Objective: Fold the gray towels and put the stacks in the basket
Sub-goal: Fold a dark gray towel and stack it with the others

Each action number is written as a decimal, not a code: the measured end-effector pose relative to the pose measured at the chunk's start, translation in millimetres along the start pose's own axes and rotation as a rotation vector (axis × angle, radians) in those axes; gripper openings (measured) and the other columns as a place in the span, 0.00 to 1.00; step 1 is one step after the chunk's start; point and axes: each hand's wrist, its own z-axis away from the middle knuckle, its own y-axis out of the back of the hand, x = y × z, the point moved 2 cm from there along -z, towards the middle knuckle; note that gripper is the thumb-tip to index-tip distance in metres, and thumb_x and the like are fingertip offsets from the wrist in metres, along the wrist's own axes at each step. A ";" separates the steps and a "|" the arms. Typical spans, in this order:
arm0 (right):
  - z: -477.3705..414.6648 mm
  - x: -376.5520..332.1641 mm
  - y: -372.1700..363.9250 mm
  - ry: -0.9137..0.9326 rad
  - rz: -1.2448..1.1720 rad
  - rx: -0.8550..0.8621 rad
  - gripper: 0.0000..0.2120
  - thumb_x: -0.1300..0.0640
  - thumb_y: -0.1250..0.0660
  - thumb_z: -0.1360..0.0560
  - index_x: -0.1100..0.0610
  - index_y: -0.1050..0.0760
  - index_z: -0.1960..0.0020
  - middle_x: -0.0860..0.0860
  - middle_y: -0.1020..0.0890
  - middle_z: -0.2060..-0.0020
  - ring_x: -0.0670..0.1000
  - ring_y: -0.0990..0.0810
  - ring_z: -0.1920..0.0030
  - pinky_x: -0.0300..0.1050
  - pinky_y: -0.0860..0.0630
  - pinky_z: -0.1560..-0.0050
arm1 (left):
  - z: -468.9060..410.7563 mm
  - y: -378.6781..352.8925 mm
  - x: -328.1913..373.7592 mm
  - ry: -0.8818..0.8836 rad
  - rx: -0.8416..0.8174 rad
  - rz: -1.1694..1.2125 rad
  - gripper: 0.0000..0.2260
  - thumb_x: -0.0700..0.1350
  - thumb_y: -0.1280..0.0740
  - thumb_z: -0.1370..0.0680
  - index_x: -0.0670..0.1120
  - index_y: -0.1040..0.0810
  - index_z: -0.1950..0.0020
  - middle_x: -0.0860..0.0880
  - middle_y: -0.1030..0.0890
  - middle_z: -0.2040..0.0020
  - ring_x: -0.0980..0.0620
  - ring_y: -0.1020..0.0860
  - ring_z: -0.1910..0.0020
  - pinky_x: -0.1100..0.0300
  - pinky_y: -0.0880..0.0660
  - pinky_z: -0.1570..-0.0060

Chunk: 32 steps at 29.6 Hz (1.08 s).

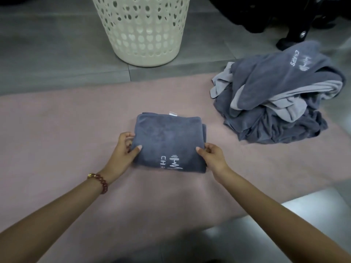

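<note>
Head camera looks down on a folded gray towel (169, 143) lying flat on a pink mat (66, 133), white embroidered logo facing up near its close edge and a small white label (173, 113) poking out at the far edge. Left hand (124, 149) grips the towel's left side, thumb pressed on top and the other fingers curled round the edge. Right hand (212, 156) pinches the right side the same way, thumb on top, fingers bent against the stacked layers. A beaded bracelet (100, 182) sits on the left wrist.

A pile of unfolded towels (275, 95), dark gray mixed with lighter gray, lies heaped on the mat's far right corner, well apart from the folded one. A cream laundry basket (144, 31) with heart-shaped holes stands upright on the gray tiled floor (47, 54) just beyond the mat; its rim is out of view, so I cannot tell what it holds. Something black (284, 19) sits on the floor behind the pile, too dark to name
</note>
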 end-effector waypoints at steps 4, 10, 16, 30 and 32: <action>14.6 27.8 3.5 -0.007 0.015 0.037 0.04 0.63 0.36 0.23 0.59 0.29 0.49 0.57 0.21 0.54 0.55 0.22 0.53 0.46 0.24 0.52 | 8.9 4.5 -9.8 -0.003 -0.076 -0.178 0.13 0.41 0.36 0.22 0.57 0.36 0.45 0.47 0.20 0.49 0.52 0.21 0.55 0.54 0.24 0.54; 6.5 35.4 2.1 -0.182 -0.080 0.040 0.05 0.64 0.35 0.26 0.59 0.29 0.60 0.56 0.23 0.62 0.53 0.25 0.62 0.43 0.30 0.64 | -0.8 -1.0 -11.8 0.092 0.011 -0.304 0.12 0.42 0.32 0.24 0.46 0.33 0.44 0.45 0.21 0.56 0.43 0.22 0.57 0.52 0.26 0.55; -31.1 -7.5 3.3 0.108 0.045 0.077 0.10 0.60 0.32 0.27 0.55 0.32 0.49 0.46 0.24 0.62 0.47 0.24 0.60 0.40 0.27 0.59 | -48.4 -2.2 -2.4 0.235 0.044 -0.006 0.22 0.51 0.27 0.32 0.45 0.31 0.45 0.40 0.22 0.47 0.43 0.22 0.48 0.50 0.26 0.44; -80.3 -26.5 -2.6 0.322 0.383 0.080 0.05 0.61 0.34 0.26 0.55 0.30 0.54 0.51 0.22 0.58 0.49 0.26 0.58 0.39 0.31 0.59 | -123.4 -18.9 14.5 -0.012 -0.189 -0.308 0.21 0.45 0.27 0.29 0.47 0.27 0.38 0.45 0.27 0.40 0.55 0.28 0.43 0.71 0.35 0.40; -83.4 -24.7 -3.7 0.323 0.338 0.101 0.08 0.61 0.33 0.27 0.53 0.31 0.59 0.51 0.24 0.60 0.48 0.27 0.61 0.36 0.32 0.62 | -131.9 -20.9 19.0 -0.055 -0.227 -0.359 0.11 0.37 0.29 0.27 0.44 0.24 0.46 0.43 0.25 0.46 0.64 0.27 0.52 0.78 0.35 0.51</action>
